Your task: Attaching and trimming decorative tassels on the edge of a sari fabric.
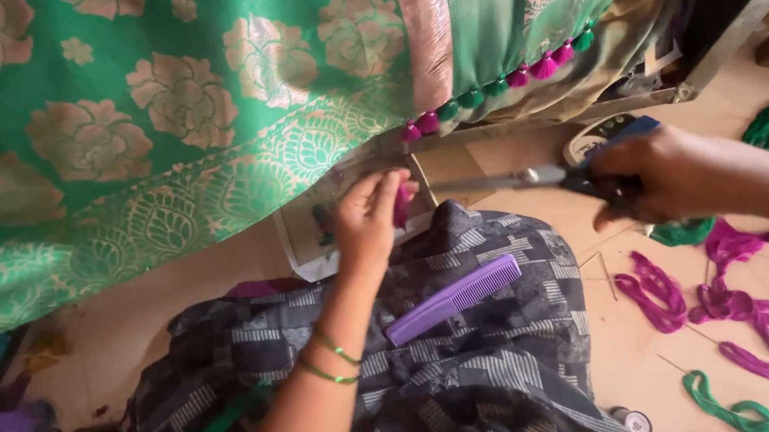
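A: The left hand [367, 216] is pinched shut around a small magenta thread tassel [401, 207] at the hem of the green silk cloth woven with pink-gold flowers [154, 107]. That cloth hangs over the person's lap.

B: And the right hand [652, 176]?

A: Closed around the dark handles of a pair of steel scissors [514, 179], the blades pointing at the tassel and nearly touching it.

B: Then the fingertips [391, 187] sit close to the blade tips. A snip taken too near could likely nick them, or cut the tassel short and uneven.

A: The cloth edge is just beside it as well, so a stray cut might catch the weave. The purple plastic comb [455, 299] rests loose on the patterned dark skirt [501, 328]; a shift of the knee could tip it to the floor [627, 352].
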